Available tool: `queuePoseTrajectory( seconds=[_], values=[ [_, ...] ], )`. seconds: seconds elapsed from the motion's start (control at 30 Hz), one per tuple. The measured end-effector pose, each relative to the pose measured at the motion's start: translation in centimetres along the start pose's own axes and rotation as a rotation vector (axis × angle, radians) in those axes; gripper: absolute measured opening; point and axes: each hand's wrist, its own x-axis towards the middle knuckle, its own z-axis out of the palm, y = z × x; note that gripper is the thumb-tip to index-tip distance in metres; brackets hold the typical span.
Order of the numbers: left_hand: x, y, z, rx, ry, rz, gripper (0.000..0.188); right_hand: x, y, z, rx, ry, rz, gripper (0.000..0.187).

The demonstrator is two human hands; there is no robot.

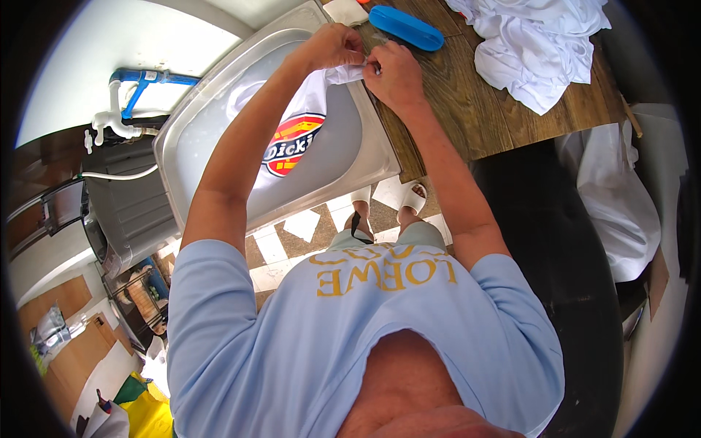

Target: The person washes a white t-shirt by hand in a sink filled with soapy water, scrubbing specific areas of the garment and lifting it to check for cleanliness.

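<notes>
A white shirt [314, 97] with a red, yellow and black printed patch hangs down into the steel sink [372, 157], partly lying in cloudy water. At the sink's far right edge, my left hand [334, 48] pinches a gathered end of the shirt. Close beside it, my right hand [395, 75] is closed on the same end, its fingertips nearly meeting those of the left. Exactly how the cloth lies between the fingers is too small to make out. Just beyond my right hand lies a long blue plastic object [406, 28] with rounded ends.
A wooden counter [467, 120] adjoins the sink on the right. On it sits a heap of white cloth [540, 51]. Blue and white pipes [135, 91] run along the wall at left, above a grey ribbed plastic machine [124, 197]. More white fabric [617, 204] hangs at far right.
</notes>
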Motion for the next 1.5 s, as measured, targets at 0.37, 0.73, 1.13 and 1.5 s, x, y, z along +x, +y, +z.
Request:
queuePoseTrajectory(
  seconds=[0.37, 0.73, 1.13, 1.5],
  values=[
    [0.2, -0.4, -0.5, -0.129, -0.073, -0.049, 0.016, 0.1, 0.4, 0.1, 0.015, 0.011, 0.01, 0.007],
    [0.5, -2.5, 0.0, -0.231, -0.052, 0.01, 0.017, 0.1, 0.5, 0.2, 0.066, 0.013, 0.009, 0.008],
    [0.5, -1.2, -0.1, -0.107, -0.029, 0.069, 0.016, 0.2, 0.8, 0.3, 0.058, 0.011, 0.021, 0.009],
    [0.7, -1.1, -0.2, -0.082, -0.085, 0.079, 0.015, 0.0, 0.9, 0.2, 0.048, 0.019, 0.017, 0.009]
  ],
)
